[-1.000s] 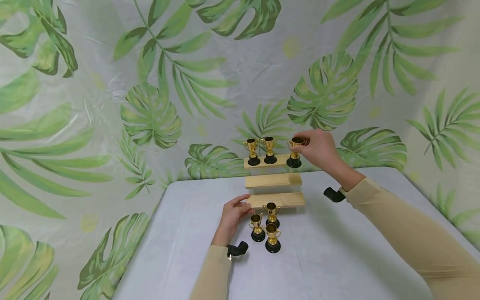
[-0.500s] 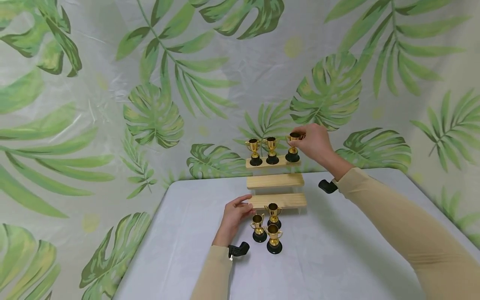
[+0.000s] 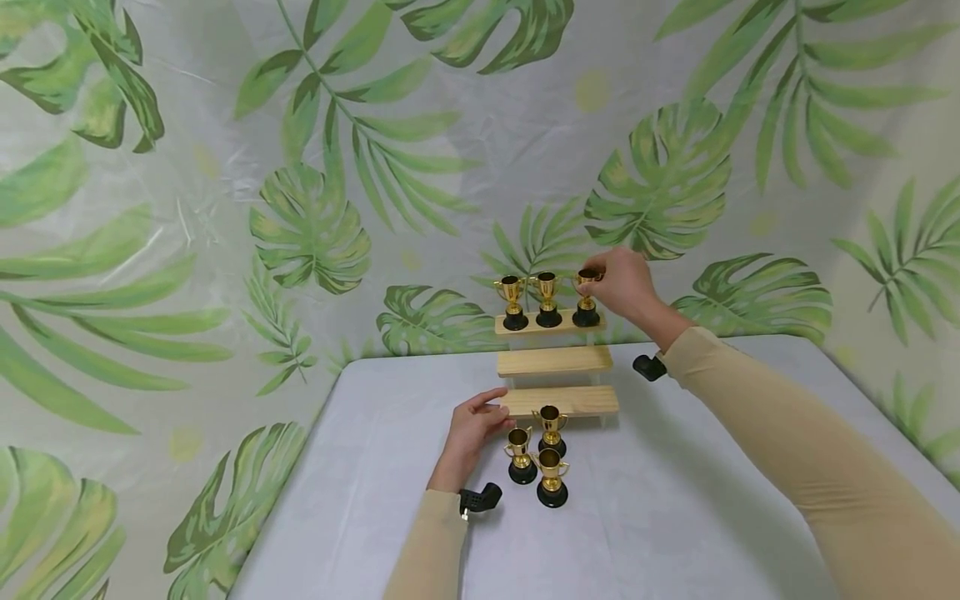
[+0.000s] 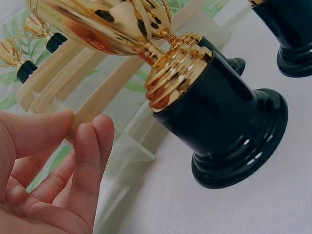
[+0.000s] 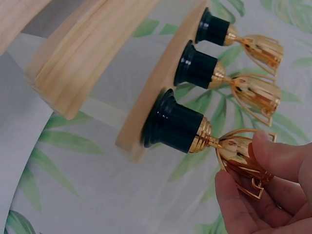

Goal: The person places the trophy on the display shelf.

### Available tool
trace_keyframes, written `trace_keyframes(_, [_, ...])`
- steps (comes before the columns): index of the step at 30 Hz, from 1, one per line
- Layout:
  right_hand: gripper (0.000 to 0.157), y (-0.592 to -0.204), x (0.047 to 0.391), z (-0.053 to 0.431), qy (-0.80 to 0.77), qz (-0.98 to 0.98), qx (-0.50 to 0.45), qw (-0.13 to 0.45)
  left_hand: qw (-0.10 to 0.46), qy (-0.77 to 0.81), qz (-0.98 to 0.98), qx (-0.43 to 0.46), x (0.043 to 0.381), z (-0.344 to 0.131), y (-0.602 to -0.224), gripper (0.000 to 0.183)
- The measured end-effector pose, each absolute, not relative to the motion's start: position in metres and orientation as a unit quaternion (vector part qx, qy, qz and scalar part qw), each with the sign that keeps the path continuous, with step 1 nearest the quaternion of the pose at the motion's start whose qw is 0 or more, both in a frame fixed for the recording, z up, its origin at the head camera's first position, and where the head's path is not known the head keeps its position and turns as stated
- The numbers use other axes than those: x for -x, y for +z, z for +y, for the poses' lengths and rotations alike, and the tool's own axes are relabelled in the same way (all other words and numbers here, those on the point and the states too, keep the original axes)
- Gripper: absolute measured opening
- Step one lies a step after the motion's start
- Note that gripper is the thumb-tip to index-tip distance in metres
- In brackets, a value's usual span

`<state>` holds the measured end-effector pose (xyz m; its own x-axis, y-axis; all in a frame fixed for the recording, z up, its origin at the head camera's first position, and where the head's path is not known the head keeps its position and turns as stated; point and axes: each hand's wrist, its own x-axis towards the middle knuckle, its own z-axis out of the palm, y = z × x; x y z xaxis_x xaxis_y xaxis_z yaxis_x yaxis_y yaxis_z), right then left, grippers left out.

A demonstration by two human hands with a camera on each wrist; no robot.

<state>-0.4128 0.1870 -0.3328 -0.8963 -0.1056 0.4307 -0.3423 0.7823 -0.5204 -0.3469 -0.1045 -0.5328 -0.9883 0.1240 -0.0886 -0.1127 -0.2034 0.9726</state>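
A three-tier wooden shelf [image 3: 555, 360] stands at the back of the table. My right hand [image 3: 624, 283] pinches the cup of a small gold trophy [image 5: 178, 124], whose black base rests on the right end of the top tier. Two more trophies, one at the left end [image 3: 513, 302] and one in the middle [image 3: 548, 300], stand beside it. With thumb and fingertips my left hand [image 4: 58, 165] pinches the left end of the lowest tier [image 3: 558, 401]. Close to that hand, several upright trophies come down to three: a left one [image 3: 521, 455], a back one [image 3: 551, 430] and a front one [image 3: 552, 478].
The white-covered table [image 3: 675, 500] carries the shelf and the loose trophies. Behind it hangs a leaf-patterned sheet [image 3: 420, 167], close to the top tier. The middle tier [image 3: 555, 361] bears no trophy. A black wrist camera [image 3: 480, 498] sits on the left wrist near the loose trophies.
My right hand has moved the trophy slightly back and left, onto the top tier's right end, and still holds it. My left hand stays at the lowest tier.
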Motion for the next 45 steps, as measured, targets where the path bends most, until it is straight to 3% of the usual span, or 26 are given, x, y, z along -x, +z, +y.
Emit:
trace_keyframes(22, [0.05,-0.345,0.423,0.183,0.286,-0.931,-0.107,0.198,0.075,0.777,0.625,-0.002,0.347,-0.104,-0.53,0.041])
trace_keyframes(37, [0.084,-0.357,0.422,0.19,0.304,-0.93,-0.11,0.175,0.068,0.776,0.627,-0.009,0.347,-0.104,-0.531,0.042])
trace_keyframes(45, [0.085,-0.345,0.408,0.199,0.31,-0.926,-0.105,0.189,0.066,0.772,0.632,0.0,0.349,-0.103,-0.531,0.04])
